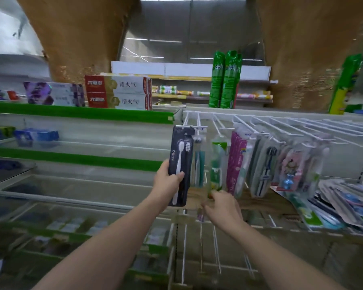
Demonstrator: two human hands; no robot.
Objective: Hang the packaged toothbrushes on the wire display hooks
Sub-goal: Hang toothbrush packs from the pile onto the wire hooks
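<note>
My left hand (168, 181) grips a black toothbrush pack (180, 158) by its lower half, holding it upright with its top at the leftmost white wire hook (187, 122). My right hand (222, 206) is below the hanging packs, fingers touching the bottom of a clear green toothbrush pack (217, 164); the view is blurred, so the grip is unclear. More packs hang to the right: a pink one (236, 162), a clear one with a dark brush (264, 168) and a pink cartoon one (291, 170).
A row of white wire hooks (291, 124) runs right along the rack. Loose toothbrush packs lie piled on the shelf (344, 206) at the right. Toothpaste boxes (117, 92) stand on the green-edged shelf at the left. Green bags (224, 80) stand behind the rack.
</note>
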